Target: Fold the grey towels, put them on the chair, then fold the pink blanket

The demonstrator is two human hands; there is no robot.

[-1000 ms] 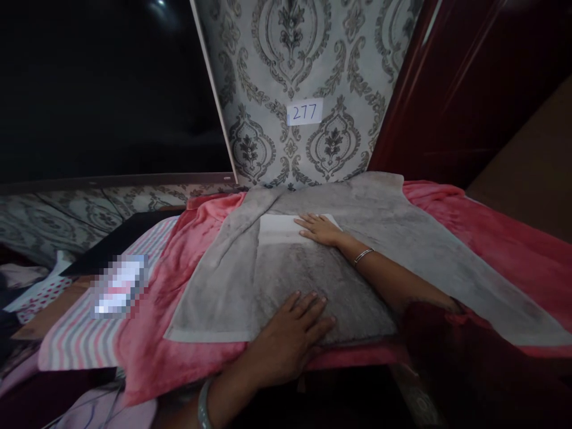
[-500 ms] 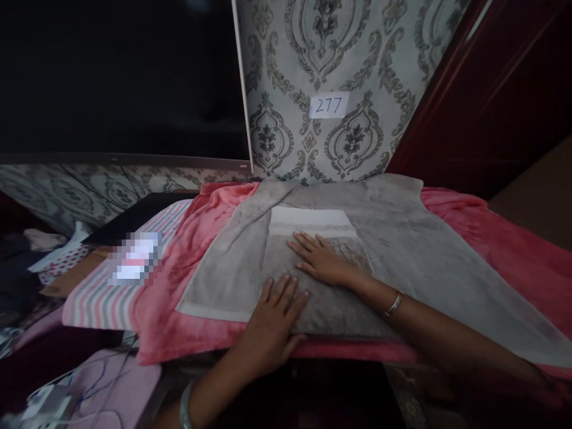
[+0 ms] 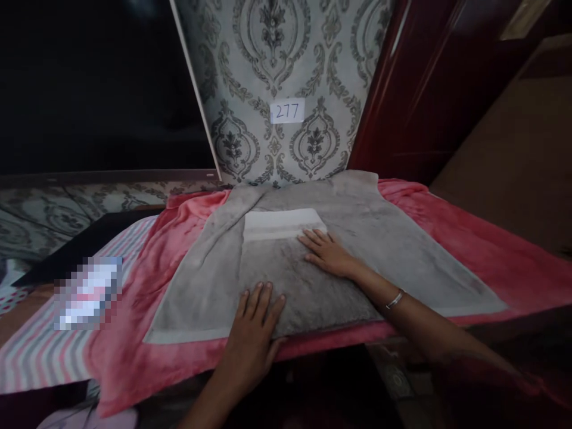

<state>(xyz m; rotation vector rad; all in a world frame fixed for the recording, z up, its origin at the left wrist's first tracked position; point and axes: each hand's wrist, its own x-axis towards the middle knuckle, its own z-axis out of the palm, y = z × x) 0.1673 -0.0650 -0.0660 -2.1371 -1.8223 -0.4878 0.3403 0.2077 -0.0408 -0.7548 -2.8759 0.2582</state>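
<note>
A large grey plush towel [image 3: 196, 286] lies spread over a pink blanket [image 3: 134, 333]. At its middle is a folded grey section [image 3: 295, 286] with a white band [image 3: 281, 220] across the far end. My left hand [image 3: 254, 322] rests flat near the front left corner of the folded section, fingers apart and pointing away from me. My right hand [image 3: 328, 253] presses flat on its right side, fingertips touching the white band. Neither hand grips anything. A silvery bangle circles my right wrist.
A striped cloth [image 3: 40, 345] lies to the left with a blurred-out bright object [image 3: 89, 292] on it. Behind stand a large dark screen [image 3: 102, 89] and a patterned wall with a paper marked 277 [image 3: 287, 111]. A dark red panel [image 3: 411, 107] rises at the right.
The camera has turned to the right, so the scene sits further left. My right hand has slid toward the right edge of the folded section. My left hand stays flat near the front left.
</note>
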